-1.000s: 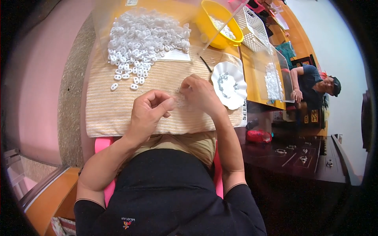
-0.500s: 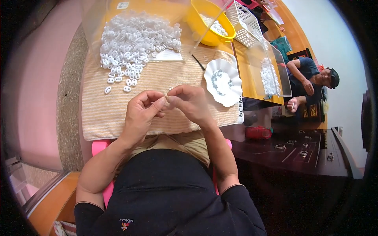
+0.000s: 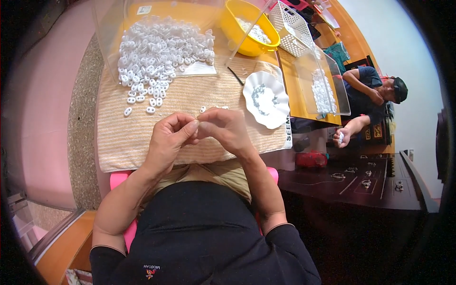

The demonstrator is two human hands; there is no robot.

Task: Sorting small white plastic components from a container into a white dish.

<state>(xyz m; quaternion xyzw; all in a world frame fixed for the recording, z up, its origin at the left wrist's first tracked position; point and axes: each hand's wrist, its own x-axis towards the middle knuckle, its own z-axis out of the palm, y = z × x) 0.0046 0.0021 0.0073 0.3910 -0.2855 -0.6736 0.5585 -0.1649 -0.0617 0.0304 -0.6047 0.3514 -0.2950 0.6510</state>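
Observation:
Above the near part of a striped towel (image 3: 128, 152), my two hands meet fingertip to fingertip. My left hand (image 3: 170, 137) is closed, thumb against forefinger. My right hand (image 3: 227, 130), a little blurred, is pinched against those fingertips. Anything between them is too small and too hidden to name. Just beyond the fingers lie a few small white pieces (image 3: 203, 109). Farther left spreads a heap of white oval plastic pieces with two holes each (image 3: 161, 57). To the right of my hands stands a white wavy-rimmed dish (image 3: 281, 109) with small grey parts in it.
A clear plastic box (image 3: 111, 52) surrounds much of the heap. A thin black stick (image 3: 235, 76) lies beside the dish. Behind are a yellow basin (image 3: 242, 45) and a white perforated basket (image 3: 297, 42). At right, a person (image 3: 368, 90) holds white pieces near another clear box (image 3: 345, 102).
My hands stay together, slightly lower in view, and more of the small white pieces beyond them shows. The person at right has lowered one hand and raised the other toward the head.

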